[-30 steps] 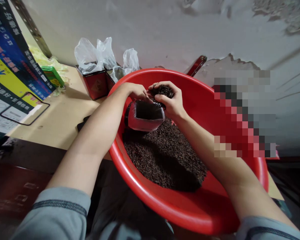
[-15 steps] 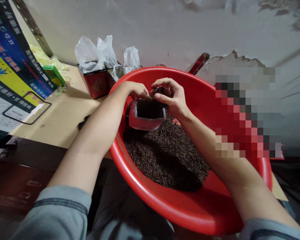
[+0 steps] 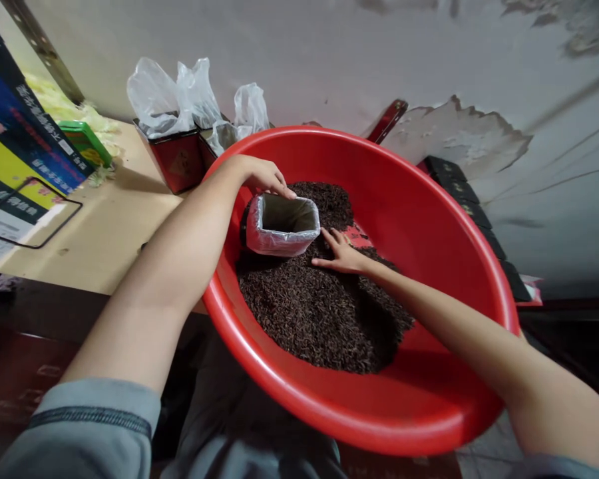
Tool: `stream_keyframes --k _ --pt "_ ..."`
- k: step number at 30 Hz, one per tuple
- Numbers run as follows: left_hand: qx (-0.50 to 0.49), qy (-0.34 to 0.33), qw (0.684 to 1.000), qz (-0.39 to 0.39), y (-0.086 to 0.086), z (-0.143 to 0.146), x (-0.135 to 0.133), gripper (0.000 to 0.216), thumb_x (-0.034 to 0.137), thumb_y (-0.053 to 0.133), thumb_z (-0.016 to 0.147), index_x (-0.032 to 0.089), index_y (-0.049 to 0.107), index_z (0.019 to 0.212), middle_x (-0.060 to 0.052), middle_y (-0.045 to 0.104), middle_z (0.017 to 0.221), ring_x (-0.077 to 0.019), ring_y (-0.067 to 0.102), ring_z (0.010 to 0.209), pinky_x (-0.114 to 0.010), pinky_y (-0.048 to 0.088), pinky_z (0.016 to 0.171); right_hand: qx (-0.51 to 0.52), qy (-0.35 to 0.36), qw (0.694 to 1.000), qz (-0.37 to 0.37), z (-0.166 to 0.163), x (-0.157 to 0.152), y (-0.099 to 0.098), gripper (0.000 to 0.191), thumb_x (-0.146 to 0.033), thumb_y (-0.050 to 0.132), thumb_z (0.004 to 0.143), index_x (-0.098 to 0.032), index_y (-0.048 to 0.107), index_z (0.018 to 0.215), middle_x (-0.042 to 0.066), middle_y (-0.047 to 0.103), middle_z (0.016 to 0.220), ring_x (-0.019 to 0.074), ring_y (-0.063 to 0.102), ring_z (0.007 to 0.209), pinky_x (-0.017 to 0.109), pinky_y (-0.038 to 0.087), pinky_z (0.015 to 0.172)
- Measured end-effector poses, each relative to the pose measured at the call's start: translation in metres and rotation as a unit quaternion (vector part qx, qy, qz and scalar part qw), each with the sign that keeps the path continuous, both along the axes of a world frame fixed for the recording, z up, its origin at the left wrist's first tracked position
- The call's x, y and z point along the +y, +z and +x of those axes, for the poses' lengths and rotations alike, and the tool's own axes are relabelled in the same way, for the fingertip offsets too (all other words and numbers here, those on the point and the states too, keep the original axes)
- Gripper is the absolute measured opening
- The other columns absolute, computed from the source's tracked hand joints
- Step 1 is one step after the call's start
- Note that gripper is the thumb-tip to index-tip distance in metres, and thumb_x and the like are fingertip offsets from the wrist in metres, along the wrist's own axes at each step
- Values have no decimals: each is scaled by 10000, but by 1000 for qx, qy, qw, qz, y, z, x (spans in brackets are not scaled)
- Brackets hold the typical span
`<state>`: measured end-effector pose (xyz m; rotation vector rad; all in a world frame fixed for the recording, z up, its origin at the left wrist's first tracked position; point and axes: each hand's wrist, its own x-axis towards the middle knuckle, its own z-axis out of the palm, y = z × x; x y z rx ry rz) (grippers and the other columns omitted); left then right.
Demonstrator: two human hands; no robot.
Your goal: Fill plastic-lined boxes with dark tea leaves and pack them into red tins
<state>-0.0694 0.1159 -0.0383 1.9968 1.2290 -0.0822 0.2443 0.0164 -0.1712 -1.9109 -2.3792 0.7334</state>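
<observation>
A big red basin (image 3: 459,266) holds a heap of dark, dry bits that look like loose tea leaves (image 3: 319,319). Towards the basin's left side stands a tin lined with clear plastic (image 3: 284,245), its mouth facing me and its inside in shadow. My left hand (image 3: 269,178) grips the tin's far rim, the fingers bent over the edge. Just right of the tin, my right hand (image 3: 342,254) lies low over the leaves with its fingers spread and nothing held in it. Its fingertips are close to the tin's side.
Behind the basin's left rim, red tins (image 3: 177,159) with plastic bags (image 3: 154,96) sticking out stand on a wooden board (image 3: 100,259). A printed carton (image 3: 20,153) and a green box (image 3: 86,143) are at left. Dark blocks (image 3: 472,206) line the wall at right.
My right hand has moved down from above the tin's mouth, where it held some leaves, to the heap on the right, and its fingers have spread. My left hand stays at the tin.
</observation>
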Motion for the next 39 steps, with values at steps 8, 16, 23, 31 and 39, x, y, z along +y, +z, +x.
stream_keyframes --k 8,16,23,31,39 --pt "9 2 1000 1 0 -1 -3 753 697 667 719 340 683 1381 -26 717 1214 -282 582 1218 -318 433 963 -139 66 988 -3 -33 5 7 963 -556 777 790 -255 353 1600 213 443 1541 433 528 1366 544 441 1131" --pt "-11 25 999 -17 -1 -3 -4 767 700 712 667 323 715 1335 -46 728 1247 -269 607 1176 -281 447 889 -166 95 982 -3 -45 3 20 821 -420 776 816 -221 432 1534 184 592 1391 332 684 1153 384 525 977" --pt "-9 25 1000 -16 0 -4 -3 780 702 714 661 324 711 1344 -51 723 1261 -273 603 1180 -285 450 895 -156 115 981 31 -42 0 21 721 -377 749 833 -208 500 1488 157 643 1355 314 672 1168 355 518 955" --pt "4 12 1000 -13 4 -3 -3 767 685 712 683 322 701 1359 -56 711 1275 -282 594 1203 -295 461 886 -166 124 976 63 -39 -1 33 583 -318 716 820 -217 597 1382 132 680 1280 296 685 1093 341 523 880" --pt "-7 12 1000 -8 2 -3 -4 744 663 711 681 328 710 1345 -48 724 1195 -269 596 1172 -306 450 901 -95 75 982 142 -34 11 60 459 -291 716 774 -211 674 1224 104 703 1166 275 670 1002 351 507 807"
